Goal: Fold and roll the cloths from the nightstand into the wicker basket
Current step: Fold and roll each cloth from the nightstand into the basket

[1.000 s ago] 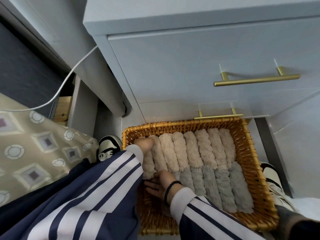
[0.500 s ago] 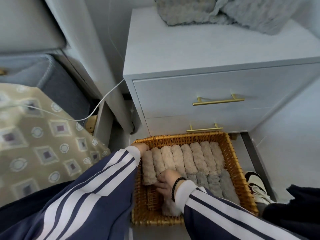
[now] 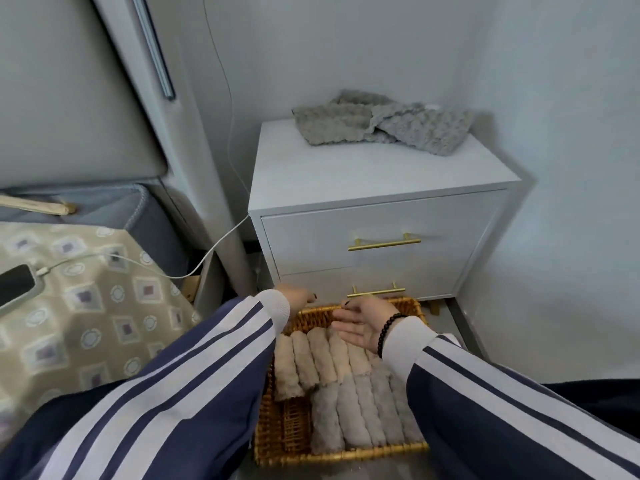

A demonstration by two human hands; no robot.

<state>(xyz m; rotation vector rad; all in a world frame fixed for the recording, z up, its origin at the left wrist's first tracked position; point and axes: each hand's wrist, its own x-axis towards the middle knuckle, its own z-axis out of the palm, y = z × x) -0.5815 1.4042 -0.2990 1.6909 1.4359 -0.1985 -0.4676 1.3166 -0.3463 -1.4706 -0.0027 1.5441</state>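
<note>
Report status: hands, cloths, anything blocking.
Left hand and right hand open, empty, above wicker basket. Grey fluffy cloths unfolded on white nightstand. Path clear.

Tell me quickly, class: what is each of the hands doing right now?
Left hand: mostly hidden by its sleeve, grip cannot be told.
Right hand: open, palm showing, holding nothing, above the basket.

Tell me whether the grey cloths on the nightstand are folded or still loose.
Loose. The grey cloths lie crumpled and overlapping in an uneven heap on the nightstand, not rolled like those in the wicker basket.
</note>
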